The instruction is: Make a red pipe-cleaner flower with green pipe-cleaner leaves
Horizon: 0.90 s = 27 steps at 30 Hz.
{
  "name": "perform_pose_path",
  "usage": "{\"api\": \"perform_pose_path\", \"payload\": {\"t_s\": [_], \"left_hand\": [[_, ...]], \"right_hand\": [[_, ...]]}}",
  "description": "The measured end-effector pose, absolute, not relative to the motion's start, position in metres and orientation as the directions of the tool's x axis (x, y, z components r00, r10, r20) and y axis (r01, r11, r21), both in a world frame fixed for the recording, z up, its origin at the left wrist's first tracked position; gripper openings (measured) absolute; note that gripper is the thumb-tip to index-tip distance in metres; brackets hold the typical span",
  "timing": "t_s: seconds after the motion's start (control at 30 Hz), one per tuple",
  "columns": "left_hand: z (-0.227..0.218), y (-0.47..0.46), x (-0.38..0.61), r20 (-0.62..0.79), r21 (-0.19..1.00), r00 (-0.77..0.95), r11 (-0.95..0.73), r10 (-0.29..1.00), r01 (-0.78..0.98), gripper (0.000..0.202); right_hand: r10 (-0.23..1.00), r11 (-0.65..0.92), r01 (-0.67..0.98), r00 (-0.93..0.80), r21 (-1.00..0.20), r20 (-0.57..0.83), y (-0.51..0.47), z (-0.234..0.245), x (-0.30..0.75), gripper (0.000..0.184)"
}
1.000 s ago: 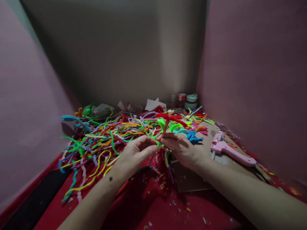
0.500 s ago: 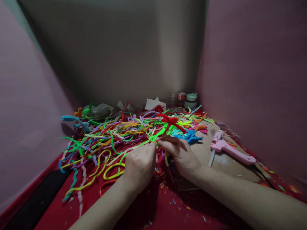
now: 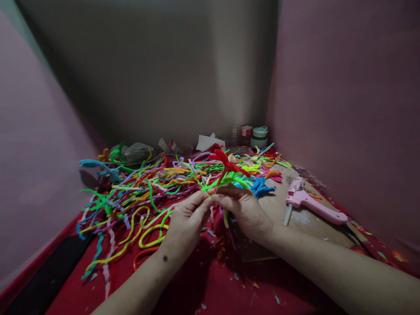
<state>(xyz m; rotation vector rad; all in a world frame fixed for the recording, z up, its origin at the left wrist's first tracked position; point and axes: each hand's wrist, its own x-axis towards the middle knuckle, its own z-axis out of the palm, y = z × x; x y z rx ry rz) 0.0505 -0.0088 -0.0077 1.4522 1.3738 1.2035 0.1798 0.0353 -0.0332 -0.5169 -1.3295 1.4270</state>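
Both hands meet in the middle over a red cloth. My right hand pinches the stem of a pipe-cleaner flower with red petals and green leaves, holding it upright. My left hand pinches a neon green pipe cleaner right at the stem, fingertips touching those of the right hand. A big tangle of coloured pipe cleaners lies just behind and left of the hands.
A pink glue gun lies on a cardboard sheet to the right. Small jars and crumpled paper stand at the back wall. Pink walls close in both sides. Small scraps litter the cloth.
My left hand turned over and closed in on the stem, now pinching the green pipe cleaner. The flower shifted slightly left and tilted. A yellow loop by the left wrist came into view.
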Motion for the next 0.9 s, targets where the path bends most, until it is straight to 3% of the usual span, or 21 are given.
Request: {"api": "perform_pose_path", "payload": {"t_s": [0.17, 0.3, 0.43, 0.53, 0.6, 0.63, 0.7, 0.77, 0.8, 0.83, 0.9], "left_hand": [[-0.005, -0.008, 0.052, -0.002, 0.999, 0.079, 0.005, 0.997, -0.05, 0.028], [-0.008, -0.005, 0.047, -0.078, 0.956, 0.239, 0.14, 0.968, -0.258, 0.017], [-0.012, -0.002, 0.043, -0.117, 0.913, 0.4, 0.257, 0.909, -0.318, 0.016], [-0.012, -0.003, 0.044, -0.108, 0.97, 0.353, 0.176, 0.929, -0.166, 0.021], [-0.013, -0.005, 0.046, 0.012, 0.992, 0.204, -0.037, 0.979, 0.122, 0.024], [-0.014, -0.005, 0.046, 0.132, 0.934, 0.139, -0.17, 0.981, 0.314, 0.023], [-0.02, -0.006, 0.045, 0.404, 0.657, 0.119, -0.379, 0.907, 0.652, 0.017], [-0.026, -0.005, 0.042, 0.558, 0.353, 0.225, -0.474, 0.799, 0.807, 0.015], [-0.028, -0.005, 0.04, 0.589, 0.256, 0.274, -0.497, 0.76, 0.829, 0.016], [-0.029, -0.004, 0.038, 0.605, 0.207, 0.304, -0.514, 0.736, 0.832, 0.016], [-0.029, -0.004, 0.037, 0.606, 0.236, 0.303, -0.53, 0.736, 0.814, 0.016]], "right_hand": [[0.869, 0.098, -0.487, -0.383, -0.868, 0.313, 0.035, -0.032, 0.18, 0.015], [0.825, 0.101, -0.474, -0.451, -0.875, 0.339, 0.037, -0.032, 0.181, 0.013], [0.832, 0.019, -0.517, -0.467, -0.856, 0.3, 0.038, -0.031, 0.179, 0.008], [0.862, 0.004, -0.544, -0.423, -0.839, 0.278, 0.037, -0.031, 0.178, 0.008], [0.897, 0.04, -0.534, -0.353, -0.845, 0.266, 0.036, -0.033, 0.177, 0.01], [0.912, 0.06, -0.523, -0.318, -0.85, 0.26, 0.037, -0.035, 0.177, 0.011], [0.927, 0.104, -0.493, -0.265, -0.864, 0.264, 0.037, -0.04, 0.177, 0.012], [0.922, 0.154, -0.437, -0.26, -0.886, 0.288, 0.038, -0.044, 0.178, 0.012], [0.914, 0.185, -0.398, -0.266, -0.899, 0.306, 0.038, -0.044, 0.178, 0.012], [0.903, 0.221, -0.353, -0.278, -0.909, 0.328, 0.038, -0.044, 0.179, 0.012], [0.878, 0.29, -0.271, -0.305, -0.918, 0.368, 0.037, -0.042, 0.181, 0.012]]}}
